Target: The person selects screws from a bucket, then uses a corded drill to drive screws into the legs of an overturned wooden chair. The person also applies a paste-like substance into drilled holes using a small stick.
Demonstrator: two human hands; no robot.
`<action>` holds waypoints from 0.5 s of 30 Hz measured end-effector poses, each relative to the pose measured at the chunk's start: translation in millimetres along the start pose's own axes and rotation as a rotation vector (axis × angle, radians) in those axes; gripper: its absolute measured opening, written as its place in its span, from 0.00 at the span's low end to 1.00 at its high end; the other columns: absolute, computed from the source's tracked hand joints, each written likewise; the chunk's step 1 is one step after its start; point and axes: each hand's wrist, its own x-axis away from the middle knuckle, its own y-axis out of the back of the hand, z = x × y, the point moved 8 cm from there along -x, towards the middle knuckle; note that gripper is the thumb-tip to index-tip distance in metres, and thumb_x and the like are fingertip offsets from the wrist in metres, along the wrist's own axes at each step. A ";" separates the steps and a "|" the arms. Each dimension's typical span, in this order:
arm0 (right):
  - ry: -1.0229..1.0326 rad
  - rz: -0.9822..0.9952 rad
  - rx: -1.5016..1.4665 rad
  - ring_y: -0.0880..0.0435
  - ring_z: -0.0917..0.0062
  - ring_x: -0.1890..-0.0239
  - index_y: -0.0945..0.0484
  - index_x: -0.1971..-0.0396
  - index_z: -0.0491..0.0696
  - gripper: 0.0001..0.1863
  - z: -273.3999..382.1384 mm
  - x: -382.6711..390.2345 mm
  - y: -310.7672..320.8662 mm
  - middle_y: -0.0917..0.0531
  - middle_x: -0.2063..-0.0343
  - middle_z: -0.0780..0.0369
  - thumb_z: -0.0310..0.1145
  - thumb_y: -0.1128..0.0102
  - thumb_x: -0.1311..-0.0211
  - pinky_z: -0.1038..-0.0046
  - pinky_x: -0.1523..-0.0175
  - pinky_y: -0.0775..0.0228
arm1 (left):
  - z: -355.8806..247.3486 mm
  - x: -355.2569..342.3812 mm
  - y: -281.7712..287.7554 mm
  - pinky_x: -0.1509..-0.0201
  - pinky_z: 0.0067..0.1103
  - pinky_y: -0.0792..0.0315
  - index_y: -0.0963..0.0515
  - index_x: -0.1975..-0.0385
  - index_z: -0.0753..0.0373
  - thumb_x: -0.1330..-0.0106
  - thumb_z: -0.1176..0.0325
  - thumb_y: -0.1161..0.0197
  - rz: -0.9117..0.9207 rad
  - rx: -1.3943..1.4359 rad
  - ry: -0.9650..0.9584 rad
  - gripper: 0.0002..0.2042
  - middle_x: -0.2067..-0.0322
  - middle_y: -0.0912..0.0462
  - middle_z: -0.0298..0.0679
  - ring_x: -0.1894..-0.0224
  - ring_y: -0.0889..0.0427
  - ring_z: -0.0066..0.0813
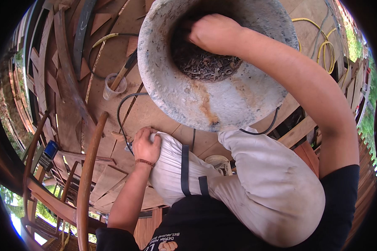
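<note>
Black shirt (192, 221); left hand (146, 146), loose, on knee (166, 141); right hand (215, 33) inside grey vessel (155, 75), grasp: cannot tell; fragments (209, 67) left within, rummaging seemingly unfinished.

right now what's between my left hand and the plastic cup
In the head view, a black cable curves across the wooden boards between your left hand and the plastic cup.

Below you, a floor (143, 112) of brown boards carries a translucent plastic cup (108, 94), a black cable (119, 113) and wood offcuts (107, 184) to your left, and a looped yellow cable (333, 60) to your right. The base of the grey pot (178, 98) is hidden.
</note>
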 end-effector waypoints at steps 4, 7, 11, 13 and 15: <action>0.018 0.052 -0.006 0.14 0.60 0.65 0.17 0.76 0.50 0.09 1.7 -1.2 -1.9 0.15 0.73 0.58 0.32 0.46 0.43 0.60 0.59 0.22 | -0.1 -0.8 -0.6 0.41 0.33 0.31 0.18 0.65 0.61 0.42 0.63 0.39 0.007 -0.019 -0.003 0.10 0.53 0.19 0.44 0.47 0.23 0.45; 0.035 0.031 0.010 0.15 0.62 0.69 0.20 0.83 0.48 0.12 3.1 1.0 -5.4 0.18 0.78 0.58 0.34 0.45 0.42 0.62 0.63 0.23 | -0.6 -0.6 0.2 0.41 0.33 0.31 0.18 0.65 0.61 0.42 0.63 0.39 0.002 0.002 -0.007 0.10 0.54 0.18 0.44 0.47 0.23 0.45; 0.082 0.049 0.017 0.15 0.62 0.70 0.19 0.81 0.47 0.10 5.3 13.1 -12.1 0.17 0.78 0.58 0.32 0.45 0.44 0.62 0.64 0.22 | -2.5 -0.8 1.7 0.41 0.33 0.31 0.18 0.65 0.60 0.42 0.63 0.39 -0.004 -0.001 -0.002 0.10 0.54 0.18 0.44 0.47 0.23 0.44; 0.080 0.062 0.007 0.15 0.61 0.71 0.18 0.80 0.47 0.09 8.6 20.2 -12.1 0.17 0.78 0.58 0.32 0.44 0.45 0.62 0.63 0.22 | -2.1 0.5 2.2 0.41 0.33 0.31 0.18 0.66 0.60 0.42 0.63 0.39 -0.003 -0.002 0.003 0.10 0.54 0.18 0.43 0.48 0.23 0.44; 0.049 0.218 -0.039 0.14 0.60 0.69 0.17 0.79 0.46 0.09 15.9 33.9 -17.5 0.16 0.77 0.57 0.31 0.45 0.45 0.63 0.62 0.22 | -0.4 0.5 1.5 0.41 0.33 0.31 0.18 0.66 0.60 0.42 0.63 0.39 -0.010 -0.002 -0.001 0.10 0.54 0.18 0.43 0.48 0.23 0.44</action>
